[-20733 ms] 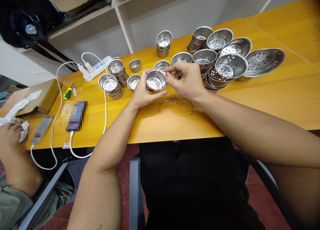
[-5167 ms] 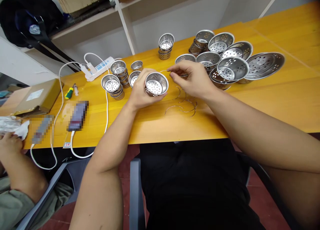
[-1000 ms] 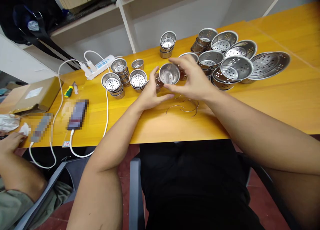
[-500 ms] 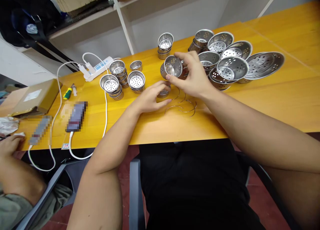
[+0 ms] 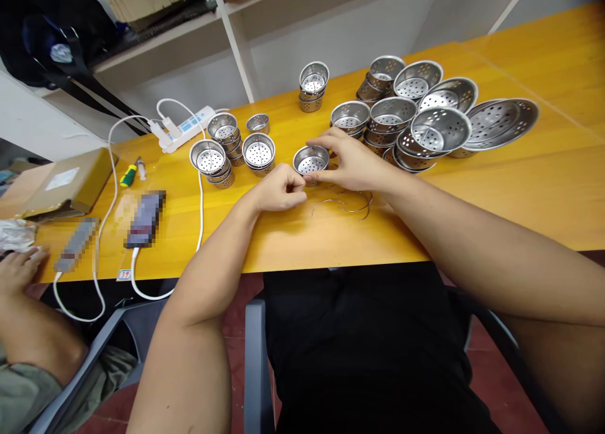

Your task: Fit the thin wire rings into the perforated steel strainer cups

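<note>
A small perforated steel strainer cup (image 5: 311,162) stands upright on the table, its open top facing up. My right hand (image 5: 353,162) grips it from the right, fingers at the far rim and thumb at the near side. Just left of the cup, my left hand (image 5: 282,188) is curled closed; whatever its fingers may hold is hidden. Several thin curved wires (image 5: 350,209) lie on the table below my right hand. Stacked strainer cups (image 5: 258,152) stand beyond my left hand, and another stack (image 5: 350,116) is behind my right hand.
Larger perforated bowls (image 5: 439,130) and a wide shallow one (image 5: 508,122) crowd the right. At left are a power strip (image 5: 186,130) with white cables, a phone (image 5: 145,218), a screwdriver (image 5: 128,176) and a cardboard box (image 5: 70,182). Another person's hand (image 5: 21,270) rests at far left.
My right hand has brought its tilted cup down and left; a cup now stands upright in its grasp. My left hand has drawn slightly left and curled closed.
</note>
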Demonstrator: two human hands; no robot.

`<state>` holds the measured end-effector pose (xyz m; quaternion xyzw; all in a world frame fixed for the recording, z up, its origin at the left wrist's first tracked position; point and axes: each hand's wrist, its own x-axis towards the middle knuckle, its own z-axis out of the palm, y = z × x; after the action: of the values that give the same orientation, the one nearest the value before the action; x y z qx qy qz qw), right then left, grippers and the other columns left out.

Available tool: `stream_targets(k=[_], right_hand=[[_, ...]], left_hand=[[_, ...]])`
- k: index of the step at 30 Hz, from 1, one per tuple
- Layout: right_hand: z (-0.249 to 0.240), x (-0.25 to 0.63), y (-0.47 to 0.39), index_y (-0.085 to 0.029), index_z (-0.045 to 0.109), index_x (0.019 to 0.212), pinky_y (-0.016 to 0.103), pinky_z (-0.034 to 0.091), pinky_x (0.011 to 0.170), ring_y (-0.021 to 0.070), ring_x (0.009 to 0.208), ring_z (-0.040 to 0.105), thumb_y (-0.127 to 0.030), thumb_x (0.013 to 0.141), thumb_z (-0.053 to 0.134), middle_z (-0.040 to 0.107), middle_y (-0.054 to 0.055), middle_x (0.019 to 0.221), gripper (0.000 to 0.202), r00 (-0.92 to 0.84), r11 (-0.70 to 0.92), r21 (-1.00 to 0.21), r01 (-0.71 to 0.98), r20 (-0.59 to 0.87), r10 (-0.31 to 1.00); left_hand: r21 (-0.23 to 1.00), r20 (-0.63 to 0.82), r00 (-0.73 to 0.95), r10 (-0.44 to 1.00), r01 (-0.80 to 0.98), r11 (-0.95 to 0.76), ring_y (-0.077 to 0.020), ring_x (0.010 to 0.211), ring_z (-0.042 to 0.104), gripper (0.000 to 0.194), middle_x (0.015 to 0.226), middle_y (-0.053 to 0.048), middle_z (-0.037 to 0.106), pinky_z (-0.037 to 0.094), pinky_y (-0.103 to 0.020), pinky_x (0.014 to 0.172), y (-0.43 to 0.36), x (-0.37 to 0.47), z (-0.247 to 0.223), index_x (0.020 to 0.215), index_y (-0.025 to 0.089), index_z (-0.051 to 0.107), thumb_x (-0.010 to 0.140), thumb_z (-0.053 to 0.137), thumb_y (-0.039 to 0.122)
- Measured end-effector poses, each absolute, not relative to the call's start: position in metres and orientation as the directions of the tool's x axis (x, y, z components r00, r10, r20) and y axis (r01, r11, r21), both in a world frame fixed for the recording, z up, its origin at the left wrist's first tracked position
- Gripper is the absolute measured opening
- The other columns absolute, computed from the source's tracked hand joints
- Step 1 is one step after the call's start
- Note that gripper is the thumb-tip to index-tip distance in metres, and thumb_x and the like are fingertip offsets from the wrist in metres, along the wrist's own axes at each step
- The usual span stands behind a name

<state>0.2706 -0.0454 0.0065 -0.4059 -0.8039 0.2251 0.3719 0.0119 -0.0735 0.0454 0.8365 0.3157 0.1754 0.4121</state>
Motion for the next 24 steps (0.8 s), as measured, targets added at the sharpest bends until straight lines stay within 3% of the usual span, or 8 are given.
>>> stream_targets(k=[4, 7, 16, 20, 22, 24], right_hand=[[0.001, 0.265, -0.043, -0.028, 0.085, 0.156, 0.078, 0.062, 0.128, 0.0521, 0.138, 0.077, -0.063, 0.086, 0.104, 0.080, 0.019, 0.145, 0.080, -0.378, 0.572, -0.661, 0.486, 0.431, 0.819], [-0.002, 0.261, -0.041, -0.028, 0.085, 0.157, 0.076, 0.062, 0.128, 0.0512, 0.140, 0.076, -0.063, 0.089, 0.102, 0.079, 0.019, 0.149, 0.078, -0.377, 0.570, -0.688, 0.450, 0.432, 0.819], [-0.007, 0.254, -0.038, -0.027, 0.081, 0.162, 0.078, 0.057, 0.135, 0.0527, 0.147, 0.074, -0.063, 0.088, 0.103, 0.077, 0.019, 0.153, 0.085, -0.349, 0.547, -0.681, 0.487, 0.423, 0.836], [-0.004, 0.249, -0.042, -0.026, 0.071, 0.172, 0.076, 0.057, 0.135, 0.0531, 0.155, 0.070, -0.075, 0.096, 0.094, 0.070, 0.022, 0.165, 0.093, -0.306, 0.539, -0.693, 0.478, 0.444, 0.842], [0.007, 0.249, -0.036, -0.029, 0.072, 0.169, 0.073, 0.060, 0.131, 0.0506, 0.153, 0.072, -0.084, 0.102, 0.085, 0.069, 0.022, 0.169, 0.088, -0.239, 0.541, -0.708, 0.454, 0.489, 0.839], [0.024, 0.249, -0.021, -0.032, 0.079, 0.154, 0.068, 0.063, 0.127, 0.0454, 0.145, 0.074, -0.089, 0.107, 0.078, 0.075, 0.018, 0.164, 0.074, -0.191, 0.559, -0.717, 0.416, 0.532, 0.825]], left_hand=[[0.807, -0.010, 0.747, 0.665, 0.399, -0.436, -0.0131, 0.062, 0.066, 0.018, 0.066, -0.004, 0.081, 0.044, -0.030, 0.063, -0.073, 0.014, 0.043, 0.055, 0.023, 0.060, 0.071, 0.067, 0.026], [0.822, -0.022, 0.757, 0.653, 0.386, -0.420, -0.0156, 0.072, 0.077, 0.023, 0.076, -0.007, 0.089, 0.051, -0.030, 0.069, -0.073, 0.015, 0.043, 0.055, 0.023, 0.057, 0.074, 0.069, 0.025], [0.852, -0.035, 0.777, 0.628, 0.351, -0.388, -0.0131, 0.073, 0.079, 0.025, 0.074, -0.003, 0.087, 0.055, -0.026, 0.071, -0.071, 0.014, 0.039, 0.055, 0.022, 0.058, 0.076, 0.069, 0.012], [0.847, -0.069, 0.793, 0.606, 0.368, -0.384, -0.0148, 0.069, 0.080, 0.025, 0.071, -0.004, 0.086, 0.054, -0.027, 0.068, -0.069, 0.013, 0.036, 0.055, 0.022, 0.060, 0.077, 0.068, 0.014], [0.847, -0.077, 0.796, 0.600, 0.370, -0.382, -0.0156, 0.067, 0.078, 0.026, 0.068, -0.004, 0.083, 0.052, -0.028, 0.065, -0.069, 0.013, 0.035, 0.055, 0.023, 0.057, 0.077, 0.067, 0.015], [0.846, -0.080, 0.802, 0.592, 0.369, -0.386, -0.0168, 0.067, 0.078, 0.026, 0.066, -0.004, 0.080, 0.049, -0.029, 0.063, -0.068, 0.013, 0.034, 0.055, 0.025, 0.055, 0.077, 0.067, 0.018]])
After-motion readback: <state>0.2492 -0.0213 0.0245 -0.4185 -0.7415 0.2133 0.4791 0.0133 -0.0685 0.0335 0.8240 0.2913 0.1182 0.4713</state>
